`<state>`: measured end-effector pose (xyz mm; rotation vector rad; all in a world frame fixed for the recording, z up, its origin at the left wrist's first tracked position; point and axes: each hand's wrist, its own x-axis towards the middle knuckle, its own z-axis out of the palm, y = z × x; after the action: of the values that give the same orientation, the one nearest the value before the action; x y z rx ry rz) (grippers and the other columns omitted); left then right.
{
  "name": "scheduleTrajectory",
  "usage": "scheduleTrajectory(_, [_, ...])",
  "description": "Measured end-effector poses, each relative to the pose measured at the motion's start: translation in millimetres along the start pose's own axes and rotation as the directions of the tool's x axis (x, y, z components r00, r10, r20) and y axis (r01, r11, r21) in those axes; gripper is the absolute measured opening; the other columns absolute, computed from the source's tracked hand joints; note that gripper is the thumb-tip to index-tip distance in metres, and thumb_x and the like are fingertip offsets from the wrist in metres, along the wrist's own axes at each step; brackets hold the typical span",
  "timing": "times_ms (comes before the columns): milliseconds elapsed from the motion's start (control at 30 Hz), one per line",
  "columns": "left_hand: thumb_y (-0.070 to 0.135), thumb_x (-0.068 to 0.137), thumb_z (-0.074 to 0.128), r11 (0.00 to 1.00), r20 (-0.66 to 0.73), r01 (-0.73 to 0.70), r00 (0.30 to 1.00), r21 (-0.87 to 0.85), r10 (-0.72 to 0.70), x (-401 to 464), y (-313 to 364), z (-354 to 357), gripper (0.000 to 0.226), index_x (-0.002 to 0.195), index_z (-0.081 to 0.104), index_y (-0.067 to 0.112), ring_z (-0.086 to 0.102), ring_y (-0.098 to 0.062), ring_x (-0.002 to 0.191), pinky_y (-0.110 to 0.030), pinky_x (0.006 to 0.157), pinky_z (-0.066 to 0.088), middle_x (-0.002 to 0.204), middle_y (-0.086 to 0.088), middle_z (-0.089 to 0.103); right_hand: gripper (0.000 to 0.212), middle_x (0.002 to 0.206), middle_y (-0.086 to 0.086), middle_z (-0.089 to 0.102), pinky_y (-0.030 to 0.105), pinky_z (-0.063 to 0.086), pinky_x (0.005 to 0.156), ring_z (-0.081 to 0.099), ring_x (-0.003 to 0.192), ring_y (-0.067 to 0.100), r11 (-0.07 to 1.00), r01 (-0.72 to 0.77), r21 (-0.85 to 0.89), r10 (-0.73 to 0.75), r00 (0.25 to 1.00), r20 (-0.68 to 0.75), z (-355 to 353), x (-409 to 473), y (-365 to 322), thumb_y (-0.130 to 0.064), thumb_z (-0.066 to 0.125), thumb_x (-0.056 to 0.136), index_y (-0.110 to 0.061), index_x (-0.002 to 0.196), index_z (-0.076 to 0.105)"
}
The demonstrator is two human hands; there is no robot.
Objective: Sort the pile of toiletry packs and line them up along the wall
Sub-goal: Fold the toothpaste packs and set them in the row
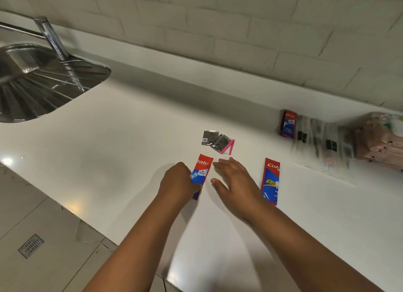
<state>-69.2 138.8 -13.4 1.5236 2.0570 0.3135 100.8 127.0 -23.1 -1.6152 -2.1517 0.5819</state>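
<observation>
Sorting looks well under way, not finished. A row of packs [320, 143] already stands against the wall [218, 29] at the right (blurred, so I can't count them), starting with a red pack [287, 123]. Left on the counter [109, 149]: 2 toothpaste sachets, 2 silver sachets [214, 140] and a pink packet [229, 147] just beyond the hands.

The left hand [177, 180] grips the nearer toothpaste sachet [201, 171] by its edge. The right hand [235, 180] hovers flat, fingers spread and holding nothing, between that sachet and the other one [271, 180].
</observation>
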Motion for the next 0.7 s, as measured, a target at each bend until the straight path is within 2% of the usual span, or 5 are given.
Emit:
scheduleTrajectory(200, [0.031, 0.068, 0.078, 0.999, 0.045, -0.048, 0.998, 0.015, 0.047, -5, 6, -1, 0.035, 0.095, 0.062, 0.015, 0.064, -0.023, 0.085, -0.032, 0.074, 0.054, 0.096, -0.007, 0.065, 0.050, 0.148, -0.005, 0.042, 0.031, 0.021, 0.115, 0.021, 0.144, 0.017, 1.000, -0.002, 0.020, 0.002, 1.000, -0.013, 1, -5, -3, -0.037, 0.053, 0.095, -0.023, 0.142, 0.043])
scheduleTrajectory(367, [0.022, 0.070, 0.074, 0.993, 0.015, -0.096, 0.995, -0.065, 0.097, -11, 6, 4, 0.036, 0.095, 0.049, 0.017, 0.060, -0.023, 0.084, -0.035, 0.071, 0.052, 0.094, -0.003, 0.061, 0.046, 0.143, -0.004, 0.048, 0.030, 0.024, 0.113, 0.029, 0.140, 0.019, 0.998, 0.013, 0.063, -0.009, 0.998, -0.057, -3, -9, -1, -0.034, 0.055, 0.095, -0.022, 0.138, 0.047])
scheduleTrajectory(500, [0.022, 0.073, 0.078, 0.962, 0.007, -0.086, 0.996, -0.260, 0.091, -19, 9, 5, 0.040, 0.098, 0.047, 0.017, 0.060, -0.016, 0.078, -0.034, 0.069, 0.053, 0.086, 0.003, 0.059, 0.040, 0.124, -0.002, 0.058, 0.023, 0.043, 0.095, 0.055, 0.112, 0.011, 0.970, -0.076, 0.232, 0.111, 0.984, -0.140, -13, -14, 0, -0.030, 0.058, 0.093, -0.020, 0.131, 0.054])
scheduleTrajectory(633, [0.016, 0.070, 0.081, 0.821, 0.082, -0.050, 0.990, -0.569, 0.118, -33, 29, 12, 0.039, 0.094, 0.050, 0.015, 0.067, -0.024, 0.078, -0.039, 0.067, 0.057, 0.090, -0.008, 0.065, 0.032, 0.090, -0.004, 0.066, 0.028, 0.052, 0.068, 0.066, 0.082, 0.013, 0.769, -0.289, 0.570, 0.416, 0.904, -0.102, -26, -13, 4, -0.024, 0.065, 0.088, -0.024, 0.119, 0.056])
scheduleTrajectory(700, [0.013, 0.071, 0.080, 0.751, 0.123, -0.056, 0.976, -0.658, 0.180, -41, 45, 19, 0.038, 0.095, 0.051, 0.014, 0.067, -0.024, 0.076, -0.033, 0.061, 0.056, 0.093, -0.013, 0.067, 0.035, 0.089, 0.002, 0.069, 0.034, 0.055, 0.065, 0.069, 0.079, 0.022, 0.617, -0.317, 0.721, 0.496, 0.867, -0.044, -37, -14, 11, -0.023, 0.070, 0.085, -0.022, 0.117, 0.056])
